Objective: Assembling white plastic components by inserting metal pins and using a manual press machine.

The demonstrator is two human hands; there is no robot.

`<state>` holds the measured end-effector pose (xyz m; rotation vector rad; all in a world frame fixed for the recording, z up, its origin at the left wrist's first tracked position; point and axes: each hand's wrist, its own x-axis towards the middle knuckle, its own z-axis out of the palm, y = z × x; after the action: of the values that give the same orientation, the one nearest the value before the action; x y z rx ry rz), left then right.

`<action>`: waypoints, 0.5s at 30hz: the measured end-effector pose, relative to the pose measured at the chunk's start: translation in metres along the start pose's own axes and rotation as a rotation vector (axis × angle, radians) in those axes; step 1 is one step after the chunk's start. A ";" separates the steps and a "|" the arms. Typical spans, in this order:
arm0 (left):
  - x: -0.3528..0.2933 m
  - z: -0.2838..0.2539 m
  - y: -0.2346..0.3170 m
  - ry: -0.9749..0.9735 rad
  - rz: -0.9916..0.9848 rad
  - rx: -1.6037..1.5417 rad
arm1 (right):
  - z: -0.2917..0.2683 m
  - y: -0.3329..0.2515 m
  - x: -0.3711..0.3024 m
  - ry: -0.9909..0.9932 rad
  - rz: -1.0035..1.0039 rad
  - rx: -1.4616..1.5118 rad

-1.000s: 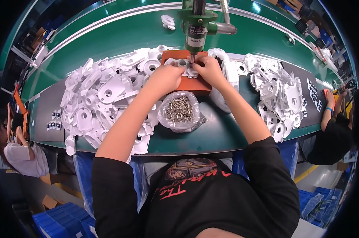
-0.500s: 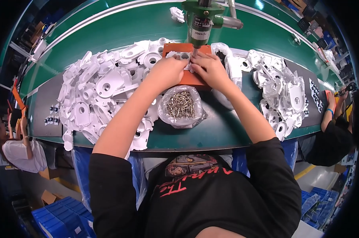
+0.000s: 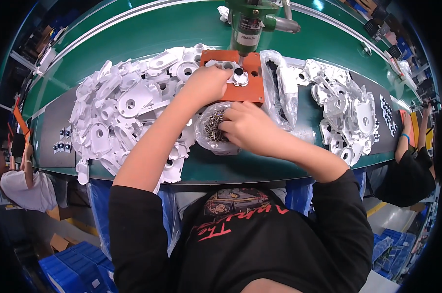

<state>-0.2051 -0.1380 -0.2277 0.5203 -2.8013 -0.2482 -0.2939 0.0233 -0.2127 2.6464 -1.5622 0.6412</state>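
My left hand (image 3: 208,84) is closed on the left end of a white plastic part (image 3: 239,79), which lies on an orange fixture block (image 3: 236,93). A black round piece shows in the part, under the tip of a green screwdriving machine (image 3: 247,27). In front of the block stands a clear plastic bag (image 3: 220,148) of loose screws (image 3: 213,126). My right hand (image 3: 247,127) reaches in from the right, its curled fingertips among the screws. Whether a screw is between those fingers is hidden.
A large heap of white plastic parts (image 3: 133,102) lies left, a smaller heap (image 3: 350,115) right. A clear bag of dark pieces (image 3: 281,90) sits beside the block. Small metal-and-black pieces stand on dark mats at both sides. People work at either end.
My right hand has left the white part and come back toward me, down into the bag of screws. My left hand has stayed at the part. The black piece now shows.
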 end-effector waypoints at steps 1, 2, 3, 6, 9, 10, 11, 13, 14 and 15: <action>0.000 0.000 -0.001 0.016 0.007 0.002 | 0.002 0.000 0.001 0.001 0.002 -0.003; 0.001 0.001 -0.001 0.032 0.013 0.004 | 0.004 0.001 0.002 0.012 -0.009 -0.010; 0.001 0.001 0.000 0.033 0.015 0.004 | 0.006 0.002 0.002 0.024 -0.020 -0.016; 0.001 0.001 0.000 0.018 -0.002 -0.014 | 0.013 0.009 0.003 0.011 0.032 0.110; 0.003 0.002 -0.001 0.014 0.013 -0.017 | 0.004 0.013 0.008 0.097 0.112 0.357; 0.002 0.001 0.000 0.005 0.003 -0.015 | -0.002 0.014 0.010 0.095 0.110 0.358; 0.002 0.000 0.000 -0.004 -0.008 -0.014 | -0.009 0.017 0.011 0.082 0.229 0.503; 0.000 -0.003 0.000 -0.014 -0.016 -0.006 | -0.013 0.029 0.009 0.082 0.393 0.669; 0.000 -0.003 0.000 -0.026 -0.020 0.001 | -0.020 0.034 0.010 0.091 0.458 0.699; -0.001 -0.005 0.000 -0.025 -0.022 0.002 | -0.014 0.048 0.007 0.190 0.508 0.690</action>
<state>-0.2032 -0.1379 -0.2231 0.5531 -2.8217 -0.2586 -0.3360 -0.0040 -0.2069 2.4150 -2.2879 1.6638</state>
